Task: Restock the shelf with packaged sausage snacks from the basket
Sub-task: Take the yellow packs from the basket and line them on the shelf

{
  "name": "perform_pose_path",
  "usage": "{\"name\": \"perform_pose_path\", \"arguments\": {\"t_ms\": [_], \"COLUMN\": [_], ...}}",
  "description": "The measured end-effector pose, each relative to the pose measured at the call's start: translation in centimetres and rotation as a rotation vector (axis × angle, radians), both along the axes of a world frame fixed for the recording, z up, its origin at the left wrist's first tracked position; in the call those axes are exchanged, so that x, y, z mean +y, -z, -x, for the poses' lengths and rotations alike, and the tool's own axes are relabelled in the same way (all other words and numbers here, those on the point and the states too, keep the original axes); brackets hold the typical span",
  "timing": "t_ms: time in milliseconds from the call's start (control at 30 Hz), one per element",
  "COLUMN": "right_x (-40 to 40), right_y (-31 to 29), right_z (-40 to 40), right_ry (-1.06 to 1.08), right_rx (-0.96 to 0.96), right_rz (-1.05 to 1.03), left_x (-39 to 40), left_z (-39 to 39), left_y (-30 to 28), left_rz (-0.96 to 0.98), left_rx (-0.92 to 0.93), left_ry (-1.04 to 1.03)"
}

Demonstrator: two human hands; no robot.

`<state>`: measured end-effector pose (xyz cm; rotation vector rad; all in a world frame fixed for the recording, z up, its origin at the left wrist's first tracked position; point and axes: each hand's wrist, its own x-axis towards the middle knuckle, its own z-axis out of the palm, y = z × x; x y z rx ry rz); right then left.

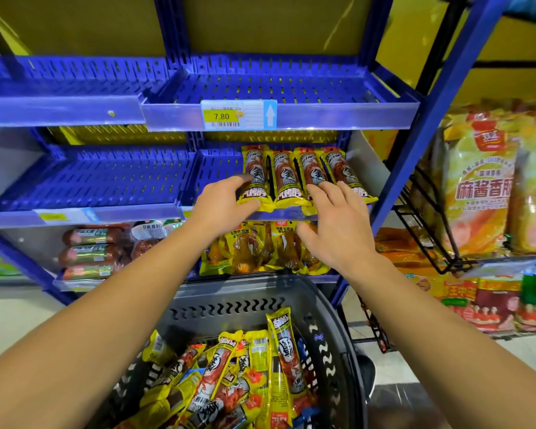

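Left section of the middle shelf (pixel 99 178): bare blue tray, nothing stocked. Right section: four sausage packs (pixel 287 178) lie side by side, lengthwise, their near ends at the front lip.

Left hand (pixel 220 205): its grip is clamped on the leftmost pack (pixel 254 181), fingers curled over the top and thumb under the near end.

Right hand (pixel 338 224): grip apart, fingers spread and straight, tips resting on the third pack; it holds nothing.

Top shelf (pixel 276 88), above the 7.80 price tag (pixel 222 116): unstocked.

Basket (pixel 331 329), below and in front of the shelf: many sausage packs remain, piled loosely.

Assessment: the task appears to be at an early stage. One row of four is placed and being squared up; most stock is still in the basket.
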<state>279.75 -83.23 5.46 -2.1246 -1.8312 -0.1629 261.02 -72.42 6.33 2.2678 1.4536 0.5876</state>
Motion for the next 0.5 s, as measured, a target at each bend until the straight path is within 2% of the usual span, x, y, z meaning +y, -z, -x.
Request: {"name": "perform_pose_path", "arguments": {"t_ms": [133,300,500], "right_x": [-1.1,-3.9,-8.5], "right_y": [-0.5,0.0,4.8], "right_z": [0.6,2.9,6.2], "right_ry": [-0.017,-0.122,-0.228], "right_rx": [0.031,0.038,0.082], "right_rz": [-0.016,0.025,0.038], "left_x": [-1.1,-4.8,-10.8], "left_z": [0.7,3.3,6.9], "left_y": [-0.3,0.5,5.1], "left_rz": [-0.027,-0.163,-0.127], "left_rx": [-0.002,-0.058,-0.071], "left_ry": [0.009,0.034,0.038]}}
